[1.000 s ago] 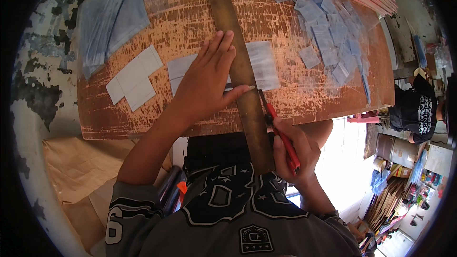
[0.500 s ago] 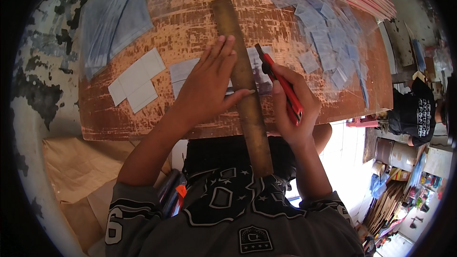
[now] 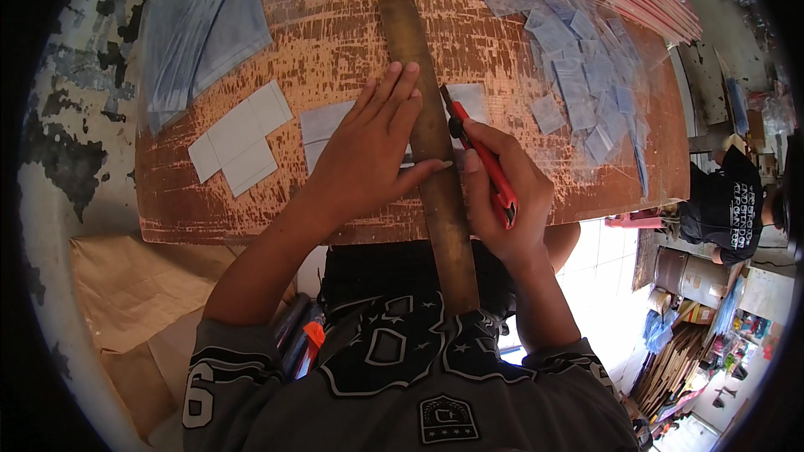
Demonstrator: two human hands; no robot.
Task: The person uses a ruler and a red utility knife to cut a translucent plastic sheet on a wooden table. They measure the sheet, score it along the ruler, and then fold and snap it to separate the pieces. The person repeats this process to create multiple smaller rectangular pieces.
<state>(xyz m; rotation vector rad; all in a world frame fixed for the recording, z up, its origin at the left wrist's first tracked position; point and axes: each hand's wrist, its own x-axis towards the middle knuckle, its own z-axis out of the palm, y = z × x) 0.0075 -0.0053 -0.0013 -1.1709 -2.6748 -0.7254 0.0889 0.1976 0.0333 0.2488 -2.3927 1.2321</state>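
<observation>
Plastic sheet point(image 3: 318, 132) is lying under the ruler point(image 3: 434, 132) that the flat left hand point(image 3: 364, 146) is pressing, the right hand point(image 3: 521, 192) gripping a cutter point(image 3: 490, 167), small pieces point(image 3: 578, 59) apparently done beyond it, larger sheets point(image 3: 226, 48) seemingly remaining beyond the left.

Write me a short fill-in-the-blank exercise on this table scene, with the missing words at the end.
1. The left hand rests on the ruler, while the knife in the right hand has a mostly ____ handle.
2. The pile of small plastic pieces lies on the ____ side of the table.
3. The white pieces lie to the ____ of the ruler.

Missing words: red; right; left.
</observation>
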